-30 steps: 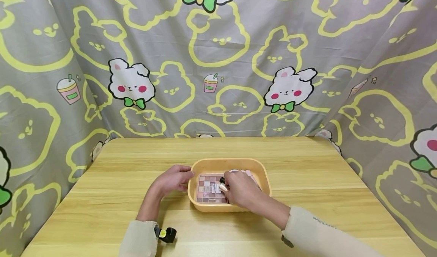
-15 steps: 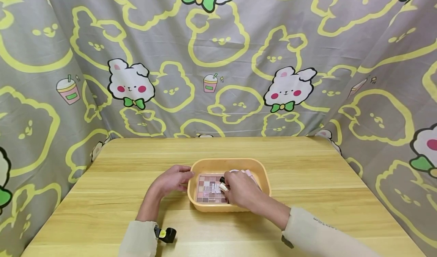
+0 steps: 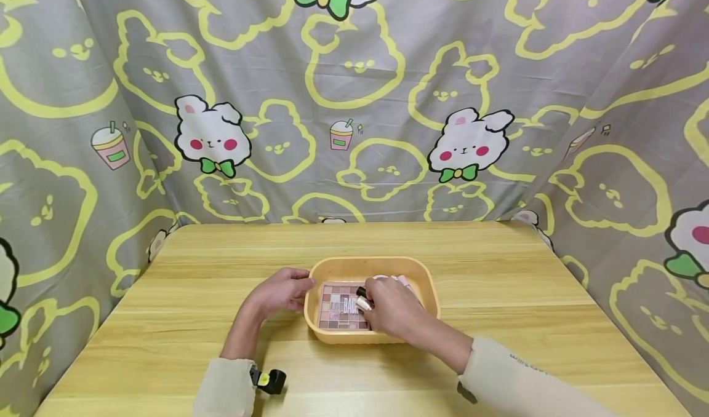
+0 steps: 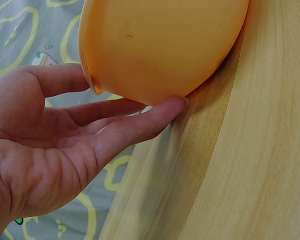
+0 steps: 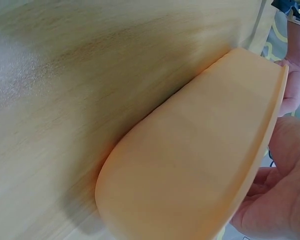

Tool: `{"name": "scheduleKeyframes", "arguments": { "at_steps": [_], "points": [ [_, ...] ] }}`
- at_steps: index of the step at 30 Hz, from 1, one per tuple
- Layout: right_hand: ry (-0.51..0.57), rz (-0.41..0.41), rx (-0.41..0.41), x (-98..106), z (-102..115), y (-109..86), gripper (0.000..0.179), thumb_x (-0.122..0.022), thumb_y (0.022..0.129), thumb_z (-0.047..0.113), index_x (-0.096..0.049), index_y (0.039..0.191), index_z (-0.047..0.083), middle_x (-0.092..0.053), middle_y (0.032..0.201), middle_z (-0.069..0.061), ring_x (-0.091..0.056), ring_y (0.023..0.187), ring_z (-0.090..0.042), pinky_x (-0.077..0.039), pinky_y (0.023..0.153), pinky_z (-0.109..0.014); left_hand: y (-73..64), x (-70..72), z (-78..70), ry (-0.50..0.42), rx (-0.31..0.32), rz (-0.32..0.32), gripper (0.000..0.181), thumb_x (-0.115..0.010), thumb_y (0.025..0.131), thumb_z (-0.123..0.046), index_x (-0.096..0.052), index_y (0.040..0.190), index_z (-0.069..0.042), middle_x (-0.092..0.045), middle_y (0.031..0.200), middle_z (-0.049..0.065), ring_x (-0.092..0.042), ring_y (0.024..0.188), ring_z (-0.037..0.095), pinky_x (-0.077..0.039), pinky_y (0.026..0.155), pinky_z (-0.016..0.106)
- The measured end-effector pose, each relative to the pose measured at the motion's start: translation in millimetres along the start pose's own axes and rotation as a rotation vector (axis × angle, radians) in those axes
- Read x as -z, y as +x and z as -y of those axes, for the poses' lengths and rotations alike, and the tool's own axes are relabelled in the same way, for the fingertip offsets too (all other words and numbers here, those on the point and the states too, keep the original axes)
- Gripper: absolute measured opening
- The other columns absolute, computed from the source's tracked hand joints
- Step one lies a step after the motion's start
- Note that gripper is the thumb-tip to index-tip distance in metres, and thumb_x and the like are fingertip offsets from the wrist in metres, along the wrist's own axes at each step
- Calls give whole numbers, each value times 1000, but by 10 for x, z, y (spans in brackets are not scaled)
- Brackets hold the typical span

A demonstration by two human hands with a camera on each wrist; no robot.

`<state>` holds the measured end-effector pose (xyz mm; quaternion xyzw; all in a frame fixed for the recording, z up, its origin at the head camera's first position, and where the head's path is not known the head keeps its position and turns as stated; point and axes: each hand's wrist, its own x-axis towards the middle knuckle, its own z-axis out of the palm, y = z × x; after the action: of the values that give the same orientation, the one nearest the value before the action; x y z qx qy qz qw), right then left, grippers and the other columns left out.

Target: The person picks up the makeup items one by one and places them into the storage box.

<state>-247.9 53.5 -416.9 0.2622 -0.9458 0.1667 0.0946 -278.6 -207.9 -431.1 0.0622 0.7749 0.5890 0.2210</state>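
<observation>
An orange-yellow plastic basin (image 3: 371, 337) stands on the table with an eyeshadow palette (image 3: 335, 309) lying flat in its left half. My right hand (image 3: 393, 306) reaches over the near rim and grips a small black-and-pearly cosmetic tube (image 3: 363, 304) above the palette's right side; whether it is one piece or two is hard to tell. Pale pink and white cosmetics (image 3: 404, 280) show behind the knuckles, partly covered. My left hand (image 3: 279, 294) touches the basin's left side, its extended fingers against the outer wall and rim in the left wrist view.
The wooden table (image 3: 194, 300) extends around the basin on all sides. Behind and beside it hangs a grey curtain (image 3: 382, 189) printed with yellow outlines and white rabbits. A black wrist camera (image 3: 271, 381) sits at my left cuff.
Almost nothing differs. My right hand shifts very slightly with the cosmetic tube in its grip, while my left hand and the basin stay in place.
</observation>
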Motion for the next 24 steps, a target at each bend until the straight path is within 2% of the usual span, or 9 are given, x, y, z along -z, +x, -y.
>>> {"name": "scheduleKeyframes", "arguments": {
  "at_steps": [3, 8, 12, 19, 24],
  "points": [
    [13, 4, -13, 10, 2, -3, 26, -83, 73, 13, -57, 69, 12, -50, 61, 8, -45, 58, -11, -38, 64, -32, 1, 3, -2, -1, 1, 0, 51, -47, 105, -19, -43, 145, 13, -60, 134, 29, -66, 116, 33, -60, 89, 44],
    [81, 23, -77, 51, 12, 0, 28, -83, 80, 21, -58, 75, 10, -56, 67, 3, -50, 60, -14, -41, 53, -29, 8, 8, 3, -7, -5, 7, 51, -46, 106, -19, -43, 145, 13, -60, 134, 29, -66, 116, 33, -60, 90, 44],
    [117, 33, -120, 96, 0, 9, 23, -79, 85, 21, -61, 80, 9, -60, 72, 0, -51, 61, -15, -42, 53, -28, 10, 9, 2, -7, -4, 4, 51, -47, 105, -19, -44, 144, 13, -61, 134, 28, -66, 116, 32, -60, 90, 44],
    [121, -68, -117, 149, -139, 63, 13, -76, 88, 16, -65, 84, 8, -61, 70, 1, -50, 58, -10, -43, 54, -25, 2, 6, 0, -8, -1, 0, 51, -49, 105, -20, -44, 144, 12, -61, 133, 28, -66, 115, 32, -60, 90, 44],
    [144, -119, -154, 193, -244, 79, 11, -74, 90, 17, -67, 87, 10, -61, 71, 2, -51, 60, -11, -45, 58, -28, 0, 12, 6, -7, -3, 2, 51, -48, 105, -20, -44, 144, 12, -61, 133, 28, -67, 115, 32, -60, 90, 44]
  ]
}}
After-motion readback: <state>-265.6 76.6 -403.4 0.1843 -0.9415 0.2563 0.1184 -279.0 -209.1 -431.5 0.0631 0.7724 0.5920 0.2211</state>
